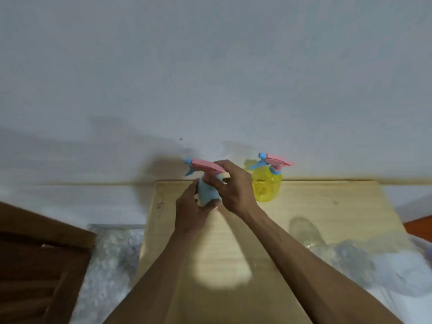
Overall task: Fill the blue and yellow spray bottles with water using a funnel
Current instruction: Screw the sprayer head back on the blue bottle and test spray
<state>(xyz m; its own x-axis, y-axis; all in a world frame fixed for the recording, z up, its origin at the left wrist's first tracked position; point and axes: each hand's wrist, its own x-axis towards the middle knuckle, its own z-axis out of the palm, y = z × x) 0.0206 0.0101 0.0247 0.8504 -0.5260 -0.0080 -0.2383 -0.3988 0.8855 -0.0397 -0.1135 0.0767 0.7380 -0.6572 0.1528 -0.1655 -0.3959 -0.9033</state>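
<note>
Far left, low: a dark brown wooden panel (35, 265), slatted, cut off by the frame edge. Just right of it, a strip of mottled grey-white floor (109, 260), blurred; the material is hard to make out.

Centre: a pale wooden table (315, 206) set against a plain white wall (210, 66). Both forearms reach over the table from the bottom edge and hide much of its near half.

Left hand (190, 212) grips the lower body of the blue spray bottle (208, 194), fingers curled round it from the left, thumb against the front. The bottle is upright near the table's far edge; whether its base rests on the wood cannot be told, as the hand covers it. Its pink sprayer head (205, 167) is still on, blue nozzle and trigger pointing left.

Right hand (236, 187) pinches the bottle's neck just under the pink head, fingers bent round it, hiding the collar.

Just beside, to the right: the yellow spray bottle (266, 187) stands upright at the far edge, close to the wall, untouched, its pink and blue sprayer also facing left. The right hand overlaps its left flank in view; contact cannot be confirmed. Water level inside is unreadable.

Further right, nearer the front edge: a clear plastic item (306, 232), transparent and smeared, shape unclear. Beyond it, crumpled clear plastic wrap (385, 270) spills off the table's right side. An orange-red patch (420, 224) sits at the right edge, cut off.
</note>
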